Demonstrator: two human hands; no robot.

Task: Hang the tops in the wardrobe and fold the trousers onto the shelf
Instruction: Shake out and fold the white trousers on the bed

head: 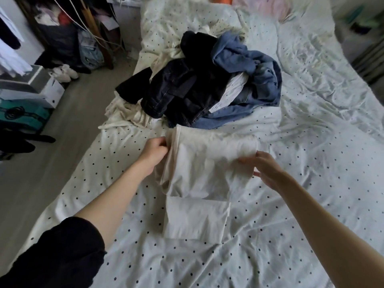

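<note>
Two hands are holding a pair of cream trousers above a dotted bed sheet. One, the left hand, is gripping the cloth's left edge, its fingers curling round a bunched fold. Its partner, the right hand, is pinching the opposite edge, thumb and fingertips closing on the fabric while the remaining fingers are spreading loosely beneath. Between the two hands the upper part of the trousers is lifting off the sheet, and the lower part is lying flat on the bed, nearer the person than either hand. Beyond the hands a heap of clothes is sitting on the bed: dark jeans lying ahead of the left hand, and blue denim bunching ahead of the right hand, the two touching. A pale garment is spreading out from under the heap, farther out than the left hand. A black sleeve is covering the upper left arm.
</note>
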